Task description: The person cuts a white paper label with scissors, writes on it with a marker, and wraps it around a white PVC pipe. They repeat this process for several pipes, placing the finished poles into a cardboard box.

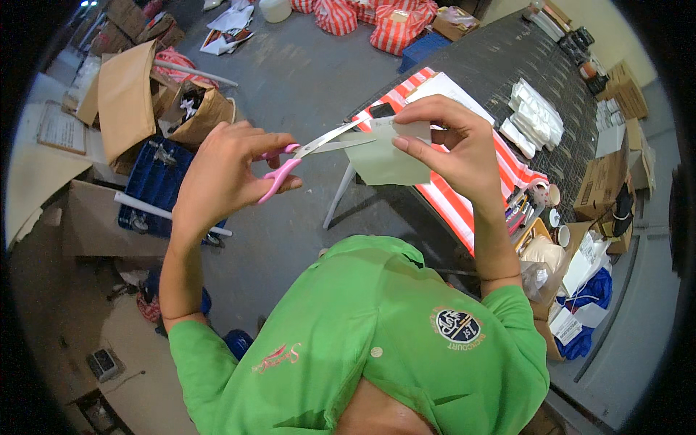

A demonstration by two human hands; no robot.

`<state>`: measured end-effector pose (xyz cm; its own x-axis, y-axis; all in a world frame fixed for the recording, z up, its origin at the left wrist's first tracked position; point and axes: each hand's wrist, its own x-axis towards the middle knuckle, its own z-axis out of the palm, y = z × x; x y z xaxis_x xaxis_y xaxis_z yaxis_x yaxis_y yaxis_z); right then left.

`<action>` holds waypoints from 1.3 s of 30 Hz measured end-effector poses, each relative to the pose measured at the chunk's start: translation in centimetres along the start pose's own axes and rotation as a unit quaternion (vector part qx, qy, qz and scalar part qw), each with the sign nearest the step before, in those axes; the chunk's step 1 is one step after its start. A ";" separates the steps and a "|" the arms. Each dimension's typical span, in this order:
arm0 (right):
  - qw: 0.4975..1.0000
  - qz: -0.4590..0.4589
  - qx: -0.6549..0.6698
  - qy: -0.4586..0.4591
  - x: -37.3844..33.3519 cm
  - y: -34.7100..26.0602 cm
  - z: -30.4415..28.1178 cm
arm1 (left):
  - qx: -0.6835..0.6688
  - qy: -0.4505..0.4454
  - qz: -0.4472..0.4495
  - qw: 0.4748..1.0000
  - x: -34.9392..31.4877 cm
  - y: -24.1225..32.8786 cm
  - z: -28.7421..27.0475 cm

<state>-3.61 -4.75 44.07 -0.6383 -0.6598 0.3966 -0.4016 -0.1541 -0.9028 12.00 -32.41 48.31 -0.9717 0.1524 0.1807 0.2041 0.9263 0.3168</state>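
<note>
From my remote station, I judge cutting in hand: left hand gripping pink scissors, blades parted at pale green paper pinched by right hand near the table; closing them calls for steady paper.

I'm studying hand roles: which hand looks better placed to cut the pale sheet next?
Probably the left hand: it holds the pink scissors, blades parted at the pale sheet. The right hand is pinching that sheet.
</note>
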 end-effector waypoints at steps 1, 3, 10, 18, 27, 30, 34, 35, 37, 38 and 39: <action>1.000 -0.005 -0.006 0.000 0.2 0.1 0.1 | 0.001 -0.009 -0.003 1.000 0.0 -0.2 0.0; 1.000 -0.014 -0.017 0.002 0.6 0.3 0.3 | -0.026 -0.014 -0.001 1.000 -0.1 -0.5 0.1; 0.999 -0.010 0.035 0.009 1.7 0.2 0.9 | -0.067 -0.008 -0.021 0.997 0.1 -1.1 -1.1; 0.997 -0.039 0.071 0.009 2.8 0.4 1.1 | -0.096 -0.021 -0.034 0.995 0.6 -0.9 -2.1; 0.994 -0.043 0.095 -0.017 3.7 0.6 2.0 | -0.086 -0.010 0.013 0.996 1.5 -0.7 -1.1; 0.994 -0.045 0.097 -0.025 4.1 0.5 2.2 | -0.097 -0.007 0.014 0.995 1.4 -1.0 -1.0; 0.993 -0.048 0.100 -0.030 4.3 0.6 2.4 | -0.106 -0.002 0.013 0.994 1.3 -1.4 -0.8; 0.994 -0.045 0.099 -0.030 4.3 0.6 2.5 | -0.104 -0.002 0.016 0.994 1.3 -1.5 -0.8; 0.994 -0.039 0.097 -0.029 4.4 0.5 2.5 | -0.096 -0.005 0.011 0.995 1.3 -1.4 -1.0; 0.994 -0.042 0.098 -0.030 4.5 0.5 2.5 | -0.092 -0.007 0.009 0.996 1.3 -1.4 -1.1; 0.994 -0.045 0.099 -0.032 4.6 0.5 2.6 | -0.098 -0.008 0.002 0.995 1.3 -1.4 -1.1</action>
<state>-5.09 -9.78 45.01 -0.5601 -0.6817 0.4707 -0.3129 -0.3520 -0.8822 10.60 -33.88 49.09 -0.9721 0.1635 0.1683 0.2265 0.8411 0.4912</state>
